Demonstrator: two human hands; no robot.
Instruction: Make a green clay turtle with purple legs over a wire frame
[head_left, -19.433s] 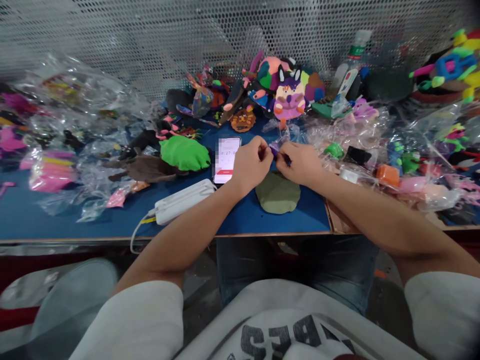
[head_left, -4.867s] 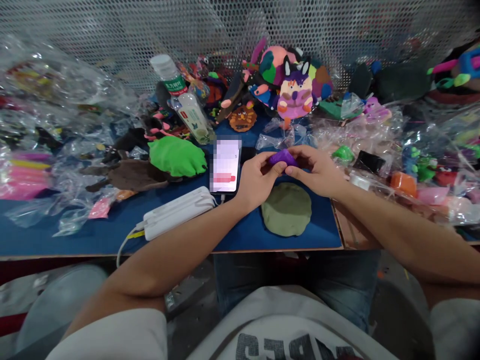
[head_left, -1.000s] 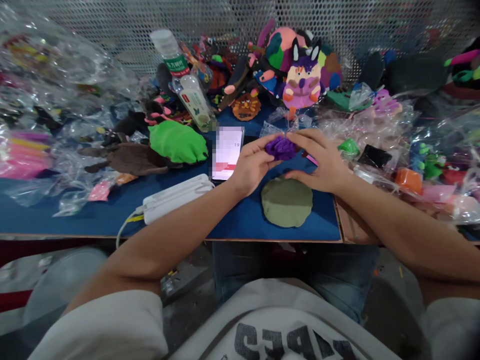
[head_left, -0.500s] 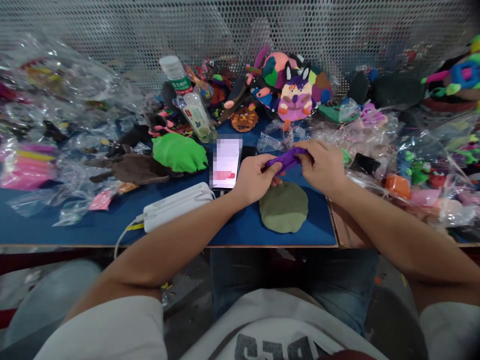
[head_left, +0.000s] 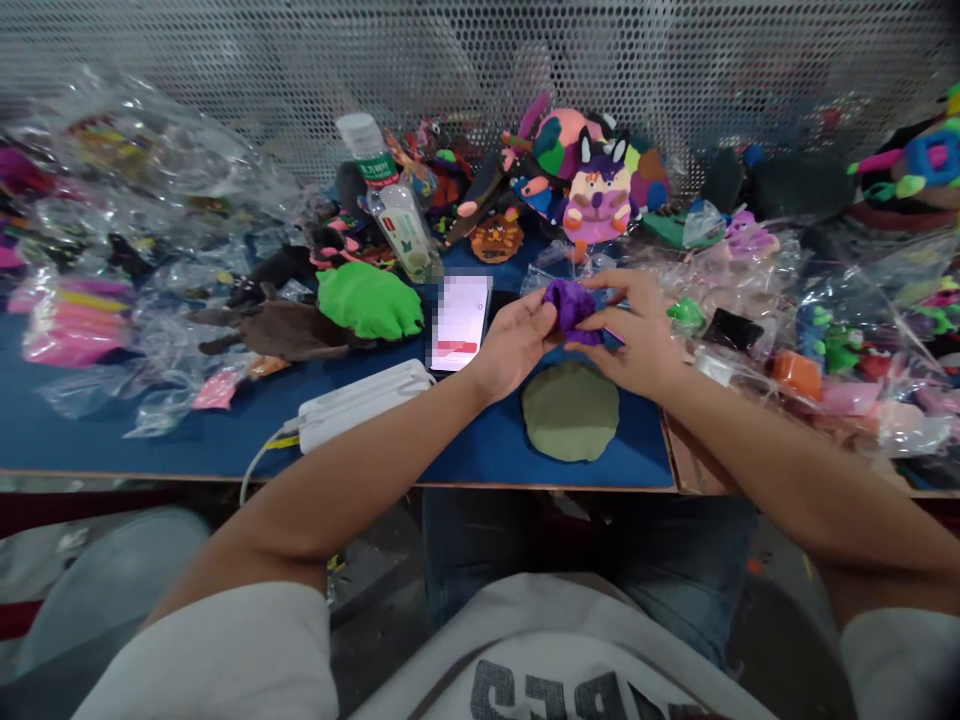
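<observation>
A lump of purple modelling clay [head_left: 570,308] is held up between both hands, folded and crumpled. My left hand [head_left: 517,345] grips its left side between thumb and fingers. On the other side, my right hand [head_left: 630,330] has its thumb and fingertips closed on the clay. Just below the hands, a flat round sheet of olive-green clay [head_left: 571,412] lies on the blue table top [head_left: 472,455]. Left of my left hand lies a lit phone [head_left: 459,318], its screen partly blurred out.
A white power bank [head_left: 364,405] with a cable lies left of the phone. Behind it are a green clay leaf shape [head_left: 369,302] and a leaning plastic bottle [head_left: 397,215]. Clay figures, including a purple animal [head_left: 596,200], stand along the mesh panel [head_left: 480,60]. Plastic-wrapped clay [head_left: 844,350] crowds the right.
The purple clay went from a stretched strip between the hands to a compact, folded lump. My right hand's fingers have spread and shifted around it. The view has moved slightly.
</observation>
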